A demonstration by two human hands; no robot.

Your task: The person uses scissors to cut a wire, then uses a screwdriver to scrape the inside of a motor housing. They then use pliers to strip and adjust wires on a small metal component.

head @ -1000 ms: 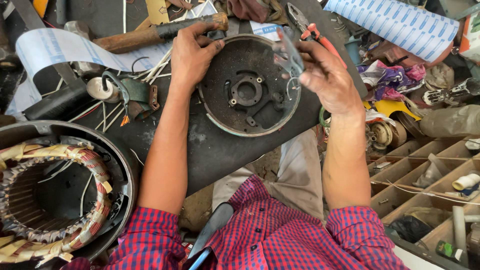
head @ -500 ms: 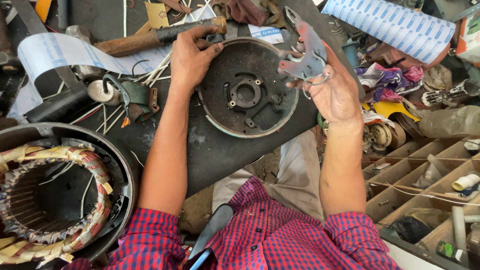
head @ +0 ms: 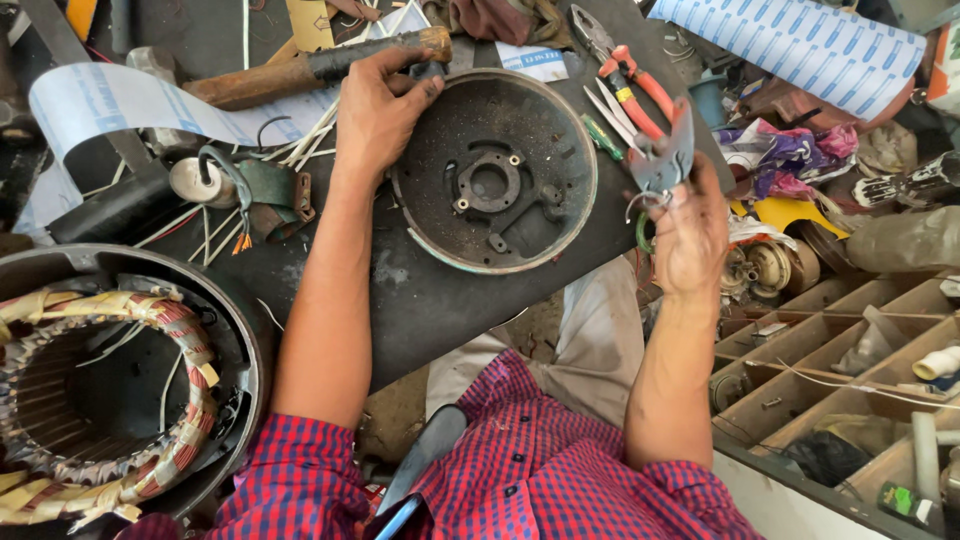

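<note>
A dark, grimy board serves as the counter [head: 440, 300], resting over the person's lap in a crowded workshop, with parts and scraps heaped on every side. In the middle of it lies a round, dished metal motor cover [head: 494, 171], open side up, with a hub and bolt holes at its centre. The left hand [head: 380, 112] rests on the cover's upper left rim, its fingers [head: 425, 90] curled over the edge and gripping it. The right hand [head: 690, 232] is raised just to the right of the cover, its fingers clenched around a small grey metal piece [head: 668, 160] with a wire loop hanging under it. Red-handled pliers [head: 625, 70] lie just beyond that piece, beside a green-handled screwdriver [head: 603, 137]. A wooden-handled hammer [head: 310, 70] lies across the top of the counter, touching the left hand's knuckles. At far left a long strip of white sheet printed with blue marks [head: 110, 100] curls over the clutter, and a roll of the same sheet [head: 800, 45] lies at top right. A motor housing with copper windings wrapped in yellow and red tape [head: 100, 390] sits at lower left. A wooden tray of compartments [head: 850, 340] with small parts stands at lower right.
</note>
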